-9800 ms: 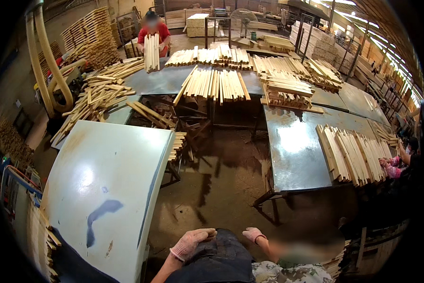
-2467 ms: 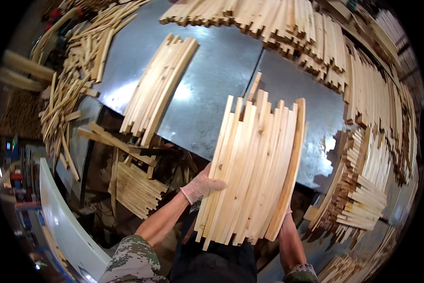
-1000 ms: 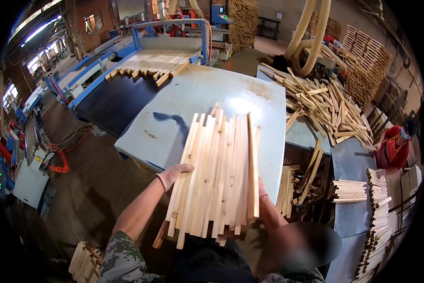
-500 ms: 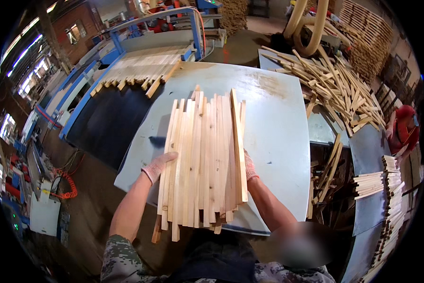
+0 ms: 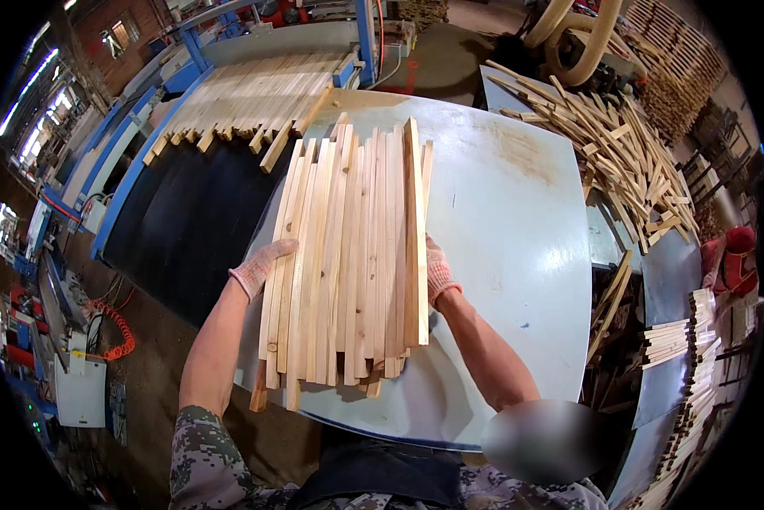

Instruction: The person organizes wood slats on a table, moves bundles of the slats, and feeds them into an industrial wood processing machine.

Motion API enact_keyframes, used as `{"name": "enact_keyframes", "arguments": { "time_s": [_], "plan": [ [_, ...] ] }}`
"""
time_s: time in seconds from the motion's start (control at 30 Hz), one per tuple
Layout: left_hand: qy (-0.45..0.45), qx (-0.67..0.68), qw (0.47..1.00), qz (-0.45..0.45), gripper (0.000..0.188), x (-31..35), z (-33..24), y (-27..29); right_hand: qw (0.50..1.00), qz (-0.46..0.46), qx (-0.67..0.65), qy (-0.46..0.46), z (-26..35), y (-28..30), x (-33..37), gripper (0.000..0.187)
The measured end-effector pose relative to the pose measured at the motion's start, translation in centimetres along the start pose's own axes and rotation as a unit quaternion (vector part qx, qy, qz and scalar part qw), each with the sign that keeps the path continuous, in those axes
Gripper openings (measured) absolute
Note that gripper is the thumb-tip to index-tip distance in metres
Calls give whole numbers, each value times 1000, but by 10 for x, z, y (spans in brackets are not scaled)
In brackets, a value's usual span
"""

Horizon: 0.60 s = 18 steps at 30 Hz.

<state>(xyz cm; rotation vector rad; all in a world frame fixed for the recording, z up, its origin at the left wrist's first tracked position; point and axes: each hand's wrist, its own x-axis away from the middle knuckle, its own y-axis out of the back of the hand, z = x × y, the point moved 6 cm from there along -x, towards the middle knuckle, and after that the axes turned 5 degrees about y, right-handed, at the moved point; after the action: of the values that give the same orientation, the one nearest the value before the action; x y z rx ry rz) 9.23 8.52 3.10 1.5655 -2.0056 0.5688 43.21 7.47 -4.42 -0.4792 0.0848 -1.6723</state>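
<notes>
A wide bundle of pale wooden strips (image 5: 343,263) lies lengthwise between my hands, over the light grey metal table (image 5: 509,246). My left hand (image 5: 264,265), in a pinkish work glove, grips the bundle's left side with the thumb on top. On the right side my gloved right hand (image 5: 439,270) presses against the strips; its fingers are partly hidden beneath and behind them. One strip (image 5: 416,238) stands on edge along the right side. The near ends are uneven, and a few strips from a lower layer stick out.
Left of the table, a black conveyor belt (image 5: 195,212) carries a row of strips (image 5: 246,93) under a blue machine frame (image 5: 366,42). Loose sticks (image 5: 628,153) are heaped at the far right. A person in red (image 5: 729,262) is beside stacked strips (image 5: 667,342) on the right.
The bundle and both my hands have moved a little left and farther over the table. The view has shifted slightly too. Both hands keep their hold.
</notes>
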Motion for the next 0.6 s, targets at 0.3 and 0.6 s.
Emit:
{"name": "enact_keyframes", "arguments": {
  "time_s": [0.3,0.6],
  "plan": [
    [-11,-58,996,73,75,-27,-19,35,734,6,671,105,39,-20,12,39],
    [-120,-289,950,9,83,-48,-25,48,826,-78,541,135,17,9,13,73]
  ]
}}
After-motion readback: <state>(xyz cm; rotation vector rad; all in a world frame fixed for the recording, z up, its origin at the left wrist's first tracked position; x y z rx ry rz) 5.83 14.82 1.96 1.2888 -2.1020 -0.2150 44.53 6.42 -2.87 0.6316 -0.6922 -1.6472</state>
